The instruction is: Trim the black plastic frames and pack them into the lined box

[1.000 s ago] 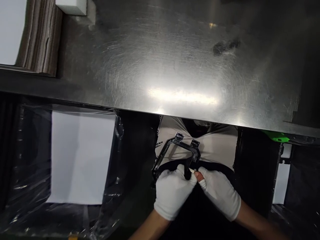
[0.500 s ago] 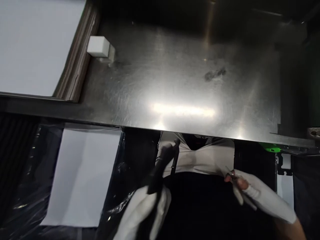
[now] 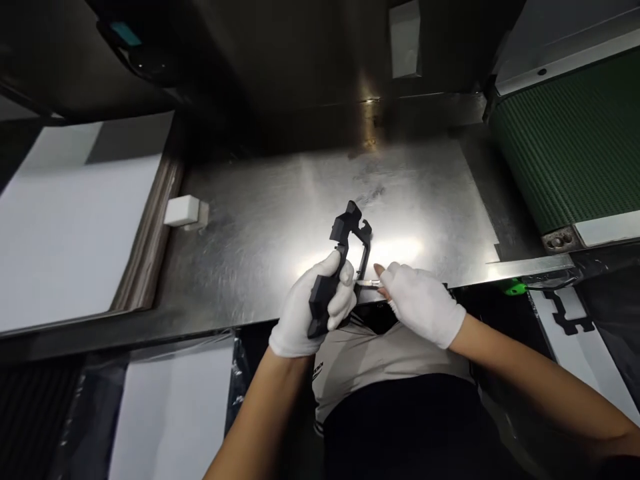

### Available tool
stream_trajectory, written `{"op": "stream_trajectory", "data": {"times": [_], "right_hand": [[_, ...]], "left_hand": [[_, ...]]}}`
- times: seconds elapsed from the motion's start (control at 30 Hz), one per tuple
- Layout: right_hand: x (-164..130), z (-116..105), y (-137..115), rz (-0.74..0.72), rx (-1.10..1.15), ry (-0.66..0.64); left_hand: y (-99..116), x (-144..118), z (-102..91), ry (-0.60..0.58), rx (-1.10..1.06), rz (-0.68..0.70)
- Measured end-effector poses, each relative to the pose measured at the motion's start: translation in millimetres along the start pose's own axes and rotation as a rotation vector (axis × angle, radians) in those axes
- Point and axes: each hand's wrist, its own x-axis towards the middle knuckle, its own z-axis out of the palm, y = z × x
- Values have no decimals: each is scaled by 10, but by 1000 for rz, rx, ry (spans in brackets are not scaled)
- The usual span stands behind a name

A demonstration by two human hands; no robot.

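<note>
Gloved left hand (image 3: 311,303) clamped around a black plastic frame (image 3: 344,257) above the steel surface (image 3: 280,220), right hand (image 3: 420,303) pinching a small blade (image 3: 369,283) against it, likely to slip toward the bare fingertip (image 3: 379,269).

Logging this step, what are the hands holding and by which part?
Left hand grips the black plastic frame by its lower end. Right hand pinches a small metal blade at its rear, tip against the frame.

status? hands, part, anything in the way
Left hand gripping black plastic frame, held up over metal table. Right hand pinching small blade against frame edge. White block off left, apart.
</note>
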Motion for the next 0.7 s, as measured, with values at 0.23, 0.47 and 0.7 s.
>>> {"op": "stream_trajectory", "data": {"times": [0.23,0.47,0.7], "right_hand": [[31,-5,-53,28,26,-53],[41,-161,29,132,20,-18],[140,-257,263,322,49,21]], "left_hand": [[-9,-56,120,126,105,-59],[7,-74,187,161,175,-94],[-29,-36,119,170,90,-70]]}}
